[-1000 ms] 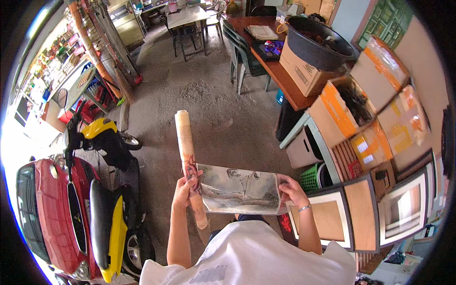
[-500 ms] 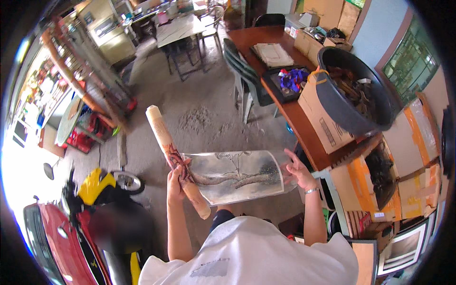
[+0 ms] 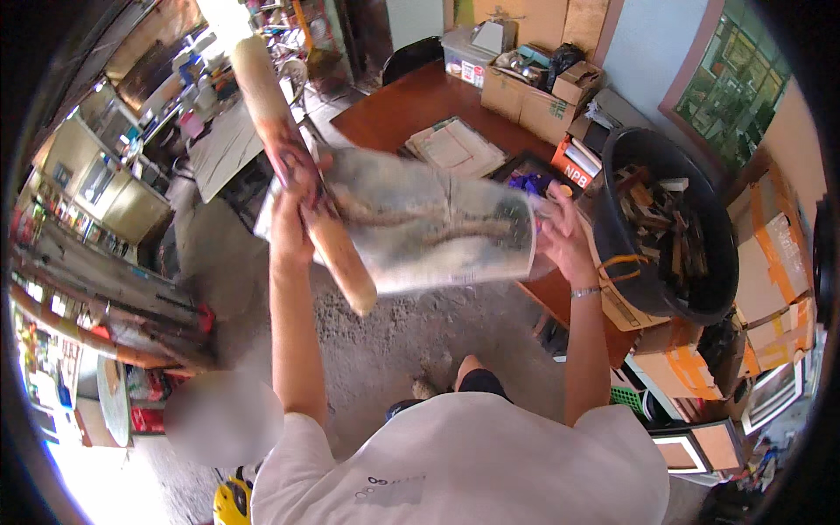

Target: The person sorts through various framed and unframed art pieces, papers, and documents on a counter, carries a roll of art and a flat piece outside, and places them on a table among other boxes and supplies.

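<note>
My left hand [image 3: 292, 226] is closed around a long cream-coloured paper roll [image 3: 262, 92] with a dark reddish printed patch near its middle. The roll slants from upper left to lower right. Behind it spreads a curved picture print [image 3: 420, 245] in grey tones, showing a branch-like shape, with a glossy clear covering. Its left part passes behind the roll and my left hand. At the print's right edge, my right hand [image 3: 565, 234] grips the clear margin, some fingers partly raised. Both arms are stretched forward, holding these above the floor and the table's near edge.
A brown table [image 3: 385, 109] bears a stack of papers [image 3: 455, 147], a clear plastic bin [image 3: 464, 59] and cardboard boxes [image 3: 547, 105]. A large black tub [image 3: 731, 236] of wood scraps stands at right, near taped cartons [image 3: 774, 232]. Picture frames [image 3: 726, 442] lean below; a yellow vehicle part [image 3: 232, 500] shows lower left.
Both hands have risen with the roll and the print, now higher in view and nearer the table. The view has turned right, so the table and tub show differently and the motorbike has mostly left the picture.
</note>
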Demonstrator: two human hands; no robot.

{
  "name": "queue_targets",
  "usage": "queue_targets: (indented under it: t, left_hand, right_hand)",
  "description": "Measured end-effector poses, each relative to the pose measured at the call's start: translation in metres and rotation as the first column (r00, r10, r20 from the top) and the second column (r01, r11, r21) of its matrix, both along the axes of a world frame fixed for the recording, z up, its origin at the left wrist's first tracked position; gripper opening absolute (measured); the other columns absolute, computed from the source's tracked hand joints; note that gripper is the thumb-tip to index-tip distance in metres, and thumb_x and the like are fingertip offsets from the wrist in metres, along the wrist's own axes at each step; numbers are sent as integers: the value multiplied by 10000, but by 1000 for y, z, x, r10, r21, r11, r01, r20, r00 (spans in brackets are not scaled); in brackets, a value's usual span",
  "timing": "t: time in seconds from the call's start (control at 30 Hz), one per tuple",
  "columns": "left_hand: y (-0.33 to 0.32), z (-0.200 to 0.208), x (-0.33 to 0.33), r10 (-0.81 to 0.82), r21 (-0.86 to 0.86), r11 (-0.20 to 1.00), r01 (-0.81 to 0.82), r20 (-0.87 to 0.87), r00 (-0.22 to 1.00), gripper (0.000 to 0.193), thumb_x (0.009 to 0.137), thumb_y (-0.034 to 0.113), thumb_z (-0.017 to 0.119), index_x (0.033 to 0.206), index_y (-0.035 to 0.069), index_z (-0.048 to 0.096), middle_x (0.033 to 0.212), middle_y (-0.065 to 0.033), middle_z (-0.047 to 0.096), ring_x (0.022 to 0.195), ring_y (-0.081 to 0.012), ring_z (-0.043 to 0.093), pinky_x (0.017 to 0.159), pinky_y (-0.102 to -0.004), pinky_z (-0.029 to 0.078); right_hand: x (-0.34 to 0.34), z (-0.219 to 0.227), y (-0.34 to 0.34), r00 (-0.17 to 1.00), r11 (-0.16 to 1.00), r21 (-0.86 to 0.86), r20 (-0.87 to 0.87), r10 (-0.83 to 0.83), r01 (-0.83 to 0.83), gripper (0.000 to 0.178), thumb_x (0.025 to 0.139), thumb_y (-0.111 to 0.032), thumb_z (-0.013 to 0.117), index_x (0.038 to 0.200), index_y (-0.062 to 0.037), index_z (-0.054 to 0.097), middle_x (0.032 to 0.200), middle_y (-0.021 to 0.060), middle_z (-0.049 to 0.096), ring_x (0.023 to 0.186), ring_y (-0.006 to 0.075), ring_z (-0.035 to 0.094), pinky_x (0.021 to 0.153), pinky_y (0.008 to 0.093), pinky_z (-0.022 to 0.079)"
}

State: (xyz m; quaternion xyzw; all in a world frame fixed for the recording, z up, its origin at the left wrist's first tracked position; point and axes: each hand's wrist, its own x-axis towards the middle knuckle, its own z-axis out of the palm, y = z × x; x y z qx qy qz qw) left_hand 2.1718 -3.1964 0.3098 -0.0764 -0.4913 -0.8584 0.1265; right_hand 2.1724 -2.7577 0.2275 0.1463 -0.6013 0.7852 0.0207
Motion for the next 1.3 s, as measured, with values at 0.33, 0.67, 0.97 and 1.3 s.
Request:
queue_targets:
  t: [0.33, 0.67, 0.97, 1.3]
  left_hand:
    - [9, -41, -204, -98, -117, 988, 103, 46, 994, 763, 800, 442, 769, 1355, 10, 474, 1310, -159, 584, 1079, -210, 607, 914, -365, 513]
    - [63, -230, -289, -79, -41, 988, 150, 697, 712, 451, 893, 330, 648, 1158, -35, 647, 1096, -82, 655, 912, -183, 630, 772, -313, 517]
    - [26, -134, -390, -305, 104, 950, 295, 513, 802, 616, 936, 470, 540, 1311, -19, 523, 1249, -154, 585, 1032, -310, 626, 885, -459, 533]
    - [-57, -33, -496, -130, -4, 991, 132, 141, 981, 659, 887, 465, 640, 1382, 67, 462, 1280, -114, 601, 1055, -189, 611, 815, -364, 563]
  right_hand:
    - [-186, -38, 11, 968, 953, 176, -64, -241, 249, 487, 905, -16, 646, 1371, -50, 509, 1347, 113, 577, 781, 56, 613, 589, 184, 501]
    - [-309, -145, 65, 917, 727, 682, 237, -321, 78, 168, 890, 8, 579, 1020, -7, 682, 961, 44, 715, 760, 110, 641, 593, 259, 545]
    - [-418, -14, 31, 948, 800, 569, 104, -299, 190, 199, 949, -97, 565, 1094, -48, 693, 931, 22, 700, 519, 71, 523, 402, 235, 412]
    - [-503, 100, -52, 911, 745, 524, -235, -340, 413, 231, 957, -118, 600, 1161, -64, 697, 1084, 27, 708, 874, 104, 606, 789, 270, 514]
